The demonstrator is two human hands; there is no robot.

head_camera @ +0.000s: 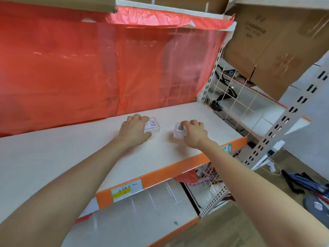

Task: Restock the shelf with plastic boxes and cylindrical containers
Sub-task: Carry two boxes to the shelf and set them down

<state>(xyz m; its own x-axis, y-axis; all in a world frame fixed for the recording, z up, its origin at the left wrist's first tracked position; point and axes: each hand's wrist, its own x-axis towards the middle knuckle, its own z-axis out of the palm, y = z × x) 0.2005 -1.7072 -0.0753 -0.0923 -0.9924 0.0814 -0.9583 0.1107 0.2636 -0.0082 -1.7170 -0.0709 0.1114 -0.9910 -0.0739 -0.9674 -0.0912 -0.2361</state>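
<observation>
Head view looks down at a white shelf board with an orange front edge [71, 148]. The left hand [135, 128] curls its fingers over a small clear plastic box with a red and white label [152, 126]. The right hand [195, 131] curls round a second small clear plastic box with a busy label [179, 133]. Both boxes sit on the board, a little apart, likely to be lined up in a row. A red plastic sheet [89, 68] closes the back. A white wire grid [236, 98] closes the right side.
</observation>
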